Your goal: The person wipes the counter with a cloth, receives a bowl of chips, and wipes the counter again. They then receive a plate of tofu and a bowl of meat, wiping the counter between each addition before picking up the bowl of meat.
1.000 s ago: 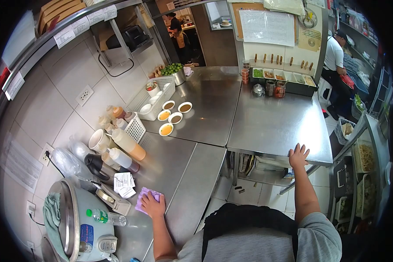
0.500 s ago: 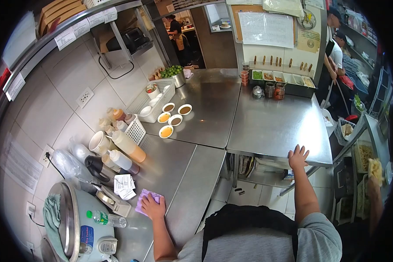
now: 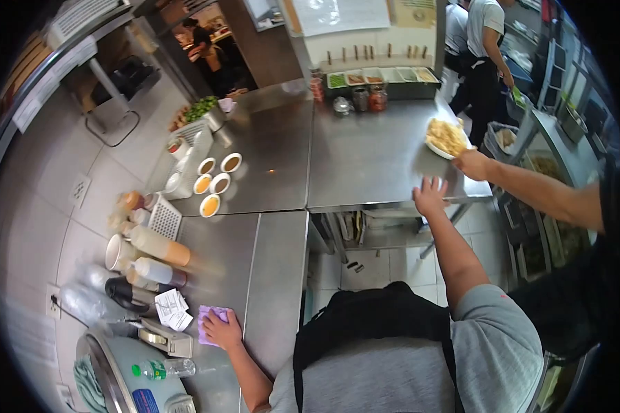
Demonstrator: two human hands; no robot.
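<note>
My left hand (image 3: 222, 330) rests with fingers spread on a folded purple cloth (image 3: 210, 315) on the steel counter. Close by it lie white paper slips (image 3: 173, 309) and a tape dispenser (image 3: 169, 339). At the front edge of the right steel table (image 3: 372, 155), my right hand (image 3: 430, 197) is open, palm down, with nothing in it. Just beyond it, a co-worker's hand (image 3: 472, 164) holds the rim of a white plate (image 3: 439, 151) piled with yellow food (image 3: 447, 135), at the table's right edge. I cannot make out exactly what the food is.
Small bowls of sauce (image 3: 210, 204) stand near a white basket (image 3: 198, 141). Squeeze bottles (image 3: 160, 245), a plastic bottle (image 3: 164, 369) and a rice cooker (image 3: 134, 358) line the left. Condiment trays (image 3: 382, 76) sit at the back. A co-worker (image 3: 565, 275) stands close on my right.
The co-worker's arm has reached in from the right, bringing the plate of yellow food over the table. My view has shifted; my left hand stays on the cloth, my right at the table edge.
</note>
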